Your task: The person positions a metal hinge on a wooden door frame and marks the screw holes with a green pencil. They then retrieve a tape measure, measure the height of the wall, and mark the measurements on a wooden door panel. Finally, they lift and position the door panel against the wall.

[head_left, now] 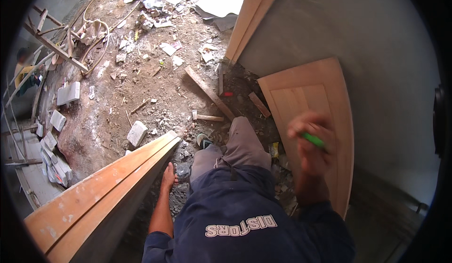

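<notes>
My right hand (311,143), raised in front of a wooden panel (301,96), is closed around a small bright green object (314,140). Motion smears the hand, and the object's kind is unclear. The panel leans against a grey wall. My left hand (169,178) hangs low by the end of a wooden door frame post (110,187); its fingers are slightly apart with nothing visible in them. Whether it touches the post is not clear. A hammer (209,118) lies on the ground ahead of my knees.
A long board (207,91) and a short wood piece (259,104) lie on rubble-strewn dirt. Another frame post (252,20) stands ahead. Concrete blocks (137,133) sit left, near a hose (107,37) and timber rack (56,46). Another person (24,74) is far left.
</notes>
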Demonstrator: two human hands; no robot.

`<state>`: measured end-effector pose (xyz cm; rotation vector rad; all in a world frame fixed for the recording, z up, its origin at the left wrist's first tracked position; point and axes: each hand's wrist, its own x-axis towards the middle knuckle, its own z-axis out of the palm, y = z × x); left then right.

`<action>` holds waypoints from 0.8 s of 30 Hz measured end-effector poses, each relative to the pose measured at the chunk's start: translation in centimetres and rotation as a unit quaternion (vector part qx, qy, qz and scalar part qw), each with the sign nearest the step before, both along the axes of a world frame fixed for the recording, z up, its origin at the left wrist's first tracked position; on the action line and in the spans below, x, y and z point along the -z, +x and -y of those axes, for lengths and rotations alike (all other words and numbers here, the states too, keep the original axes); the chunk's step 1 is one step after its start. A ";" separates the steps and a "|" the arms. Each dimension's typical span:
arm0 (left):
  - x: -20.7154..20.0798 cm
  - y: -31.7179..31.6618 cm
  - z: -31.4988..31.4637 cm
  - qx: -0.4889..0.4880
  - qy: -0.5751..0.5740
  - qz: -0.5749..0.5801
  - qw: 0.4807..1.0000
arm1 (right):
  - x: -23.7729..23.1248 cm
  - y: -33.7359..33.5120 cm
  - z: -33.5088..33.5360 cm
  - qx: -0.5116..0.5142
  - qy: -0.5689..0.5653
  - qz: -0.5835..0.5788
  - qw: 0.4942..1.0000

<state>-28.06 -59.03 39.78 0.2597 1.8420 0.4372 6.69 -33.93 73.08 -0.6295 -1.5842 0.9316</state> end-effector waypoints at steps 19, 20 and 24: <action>5.7 12.2 17.9 -0.416 0.019 0.085 0.905 | -8.0 6.1 10.1 -0.309 0.019 -0.116 0.944; 5.6 12.6 18.4 -0.421 0.026 0.085 0.903 | -8.0 6.6 10.8 -0.316 0.027 -0.136 0.938; 5.6 15.2 22.1 -0.453 0.028 0.067 0.889 | -4.9 1.4 10.5 -0.335 0.239 -0.456 0.789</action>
